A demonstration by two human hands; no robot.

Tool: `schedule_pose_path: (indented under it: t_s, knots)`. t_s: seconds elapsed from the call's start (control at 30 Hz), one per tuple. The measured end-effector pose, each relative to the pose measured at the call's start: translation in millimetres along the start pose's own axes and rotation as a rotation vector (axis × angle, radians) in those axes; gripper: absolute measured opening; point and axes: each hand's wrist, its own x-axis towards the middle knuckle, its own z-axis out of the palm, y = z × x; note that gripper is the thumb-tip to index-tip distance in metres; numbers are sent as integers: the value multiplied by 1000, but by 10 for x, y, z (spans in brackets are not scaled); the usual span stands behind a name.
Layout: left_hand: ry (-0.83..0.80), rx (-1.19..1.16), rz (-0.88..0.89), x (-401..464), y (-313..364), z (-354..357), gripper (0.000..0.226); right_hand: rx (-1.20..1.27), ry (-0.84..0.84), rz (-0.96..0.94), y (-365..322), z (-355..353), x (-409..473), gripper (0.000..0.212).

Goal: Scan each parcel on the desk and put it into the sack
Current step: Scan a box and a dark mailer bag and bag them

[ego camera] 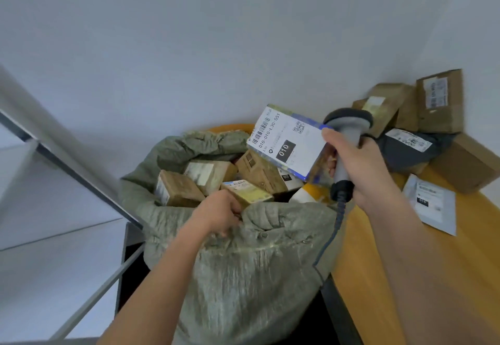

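Left hand (pixel 219 216) grips the sack (pixel 243 263) rim, holding it open; right hand (pixel 359 166) clutches the scanner (pixel 347 128) and, seemingly, the labelled parcel (pixel 286 142) above the sack.

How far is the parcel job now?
Done: several boxes lie in the sack. In hand: the right hand holds the scanner and a labelled parcel above it; the left hand grips the sack's rim. Left: more parcels on the desk.
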Motion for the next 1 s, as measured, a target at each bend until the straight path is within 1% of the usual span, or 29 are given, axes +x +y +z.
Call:
schedule_pose_path:
  t_s: [0.07, 0.1, 0.13, 0.17, 0.23, 0.27, 0.33, 0.37, 0.43, 0.5, 0.63, 0.77, 0.83, 0.87, 0.9, 0.93, 1.0]
  knots:
    - [-198, -135, 38, -133, -29, -182, 12, -31, -30, 22, -29, 193, 18, 51]
    - [-272, -165, 49, -209, -22, -275, 14, -52, -55, 30, -34, 286, 12, 38]
    - [-314, -173, 56, -264, -24, -361, 13, -78, -95, 45, -30, 369, 4, 34]
    - [-340, -184, 69, -312, -16, -435, 10, -114, -147, 61, -20, 437, -3, 36]
    - [-370, -209, 112, -377, 23, -565, 19, -195, -247, 103, 4, 543, -33, 50]
    - [-374, -209, 118, -389, 38, -611, 19, -215, -279, 121, 6, 580, -54, 54]
    - [-363, -174, 112, -374, 59, -663, 9, -211, -303, 120, -12, 631, -82, 52]
    - [-360, -153, 113, -362, 76, -675, 8, -206, -305, 107, -23, 642, -83, 47]
    - [-378, -130, 128, -301, 125, -675, 20, -200, -296, 78, -47, 612, -52, 36]
    - [-374, -110, 115, -222, 174, -660, 22, -208, -270, 69, -77, 530, -11, 27]
    - [-331, -12, 122, 78, 393, -565, 17, -202, -151, 92, -84, 165, 146, 29]
    - [-278, 226, 120, 397, 686, -442, 7, -212, -74, 126, -40, -232, 356, 31]
    - [-208, 356, 113, 550, 818, -369, 14, -193, -40, 138, -38, -393, 486, 27]
    - [-169, 417, 112, 628, 890, -332, 21, -174, -18, 141, -43, -466, 561, 21]
    - [-139, 450, 115, 716, 968, -293, 27, -155, 4, 144, -48, -538, 636, 15]
    - [-119, 442, 125, 794, 1073, -259, 28, -138, 24, 148, -47, -618, 716, 12]
    - [-104, 396, 167, 994, 1325, -181, 18, -110, 59, 157, -33, -802, 882, 11]
